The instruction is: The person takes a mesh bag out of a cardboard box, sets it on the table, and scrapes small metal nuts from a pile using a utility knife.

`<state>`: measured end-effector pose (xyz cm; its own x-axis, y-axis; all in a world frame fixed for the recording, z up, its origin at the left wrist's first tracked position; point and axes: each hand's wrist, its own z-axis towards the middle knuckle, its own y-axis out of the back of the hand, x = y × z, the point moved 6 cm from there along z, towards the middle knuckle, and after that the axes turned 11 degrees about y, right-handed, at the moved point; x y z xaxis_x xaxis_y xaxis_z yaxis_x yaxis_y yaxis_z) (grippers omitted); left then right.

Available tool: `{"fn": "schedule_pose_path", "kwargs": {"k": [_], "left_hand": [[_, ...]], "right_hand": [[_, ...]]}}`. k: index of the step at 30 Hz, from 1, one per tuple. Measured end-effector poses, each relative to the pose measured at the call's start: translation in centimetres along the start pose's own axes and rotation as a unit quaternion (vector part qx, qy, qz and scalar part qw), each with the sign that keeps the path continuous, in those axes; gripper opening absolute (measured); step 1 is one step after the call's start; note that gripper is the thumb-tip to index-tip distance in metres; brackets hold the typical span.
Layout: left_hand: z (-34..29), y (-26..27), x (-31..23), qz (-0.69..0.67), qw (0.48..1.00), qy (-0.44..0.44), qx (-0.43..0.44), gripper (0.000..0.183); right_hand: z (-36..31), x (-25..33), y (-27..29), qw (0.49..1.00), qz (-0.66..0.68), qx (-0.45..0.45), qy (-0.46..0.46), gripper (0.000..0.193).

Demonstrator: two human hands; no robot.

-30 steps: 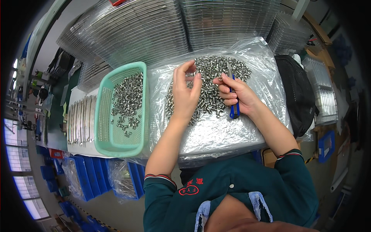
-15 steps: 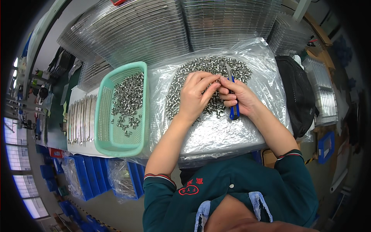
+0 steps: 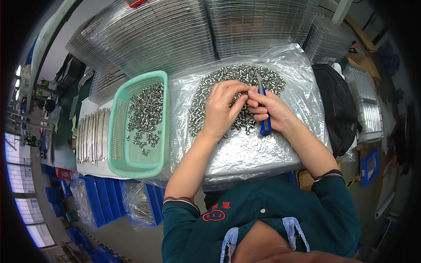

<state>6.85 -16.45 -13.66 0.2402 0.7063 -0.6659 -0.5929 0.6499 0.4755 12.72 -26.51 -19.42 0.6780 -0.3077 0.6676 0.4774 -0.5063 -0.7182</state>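
My right hand (image 3: 272,110) is closed round a blue utility knife (image 3: 265,128), its blade out and aimed away from me. The fingertips of my left hand (image 3: 222,107) meet the right thumb and forefinger in a pinch at a small metal part, mostly hidden by the fingers. Both hands are over a spread heap of short, shiny metal sleeve-like parts (image 3: 210,83), which lies on clear plastic sheeting (image 3: 254,151). To the left, a pale green perforated basket (image 3: 115,151) holds many more such parts.
Tall stacks of clear plastic trays (image 3: 166,37) line the back. Left of the basket lies a row of thin metal rods (image 3: 93,136). A black bag (image 3: 335,109) sits at the right edge. Blue bins (image 3: 103,199) stand below the table at left.
My hands stay in almost the same place, with the fingertips shifting slightly. The small part at the fingertips shows less now. The knife remains in my right hand.
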Motion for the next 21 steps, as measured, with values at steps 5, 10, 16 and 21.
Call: {"fn": "schedule_pose_path", "kwargs": {"k": [5,10,16,21], "left_hand": [[-0.02,-0.1,0.61,-0.072,0.995,0.061,0.005,0.024],[-0.02,-0.09,0.69,-0.067,0.996,0.059,0.007,0.023],[0.01,-0.08,0.49,-0.05,0.998,0.029,0.011,0.019],[-0.07,-0.15,0.07,-0.018,1.0,-0.003,0.004,0.019]], "right_hand": [[0.03,0.74,-0.12,0.998,-0.057,-0.003,0.035,0.02],[0.11,0.53,0.25,0.998,-0.064,0.001,0.027,0.021],[0.05,0.49,0.16,0.999,-0.042,-0.007,0.023,0.016],[0.06,0.37,0.26,0.999,-0.047,-0.015,0.019,0.016]]}}
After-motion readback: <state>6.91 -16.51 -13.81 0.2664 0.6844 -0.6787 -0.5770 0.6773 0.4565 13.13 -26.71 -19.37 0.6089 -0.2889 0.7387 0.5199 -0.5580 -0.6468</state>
